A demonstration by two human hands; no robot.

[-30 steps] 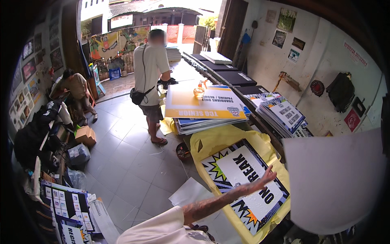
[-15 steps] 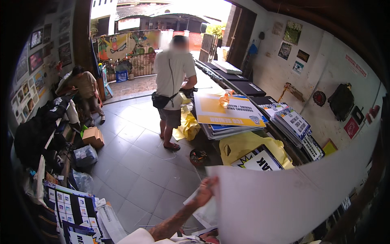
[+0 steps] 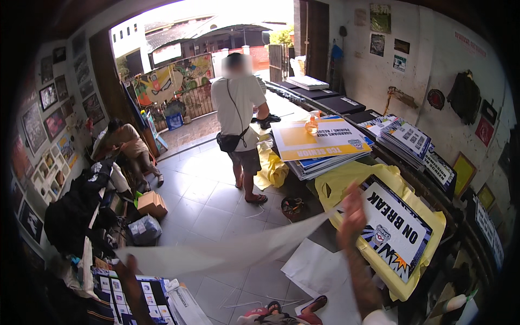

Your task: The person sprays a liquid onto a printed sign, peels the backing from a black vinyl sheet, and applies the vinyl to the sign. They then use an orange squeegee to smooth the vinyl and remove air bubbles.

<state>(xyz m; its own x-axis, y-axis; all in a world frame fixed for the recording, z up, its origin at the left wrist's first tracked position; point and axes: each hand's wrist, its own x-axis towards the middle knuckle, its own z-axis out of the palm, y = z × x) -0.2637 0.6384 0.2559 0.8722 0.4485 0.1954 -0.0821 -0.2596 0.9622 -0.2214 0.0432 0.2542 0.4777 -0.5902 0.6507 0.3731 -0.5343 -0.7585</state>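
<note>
A large thin white sheet [image 3: 233, 250] spans the space in front of me, sagging between my two hands and edge-on in part. At its left end, my left hand [image 3: 128, 266] is closed on a corner; that hand is dark and slightly blurred. My right hand [image 3: 352, 215] grips the other end, fingers raised, partly smeared by motion. Just right of that hand, a printed sign board [image 3: 398, 230] with a black and white design lies on a yellow plastic bag [image 3: 338, 181]. Below the held sheet, another white sheet [image 3: 311, 268] lies on the floor near my feet.
A person in a white shirt [image 3: 238, 108] stands at the long table, beside stacked boards [image 3: 319, 143] topped by an orange spray bottle [image 3: 312, 122]. Another person [image 3: 135, 146] sits at left. A cardboard box [image 3: 151, 205], wrapped bundle [image 3: 145, 229] and printed boards [image 3: 187, 306] line the left side.
The white sheet has swung from the right across to the left, flattening out and uncovering the sign board. Both hands have moved left with it, and my view has turned slightly.
</note>
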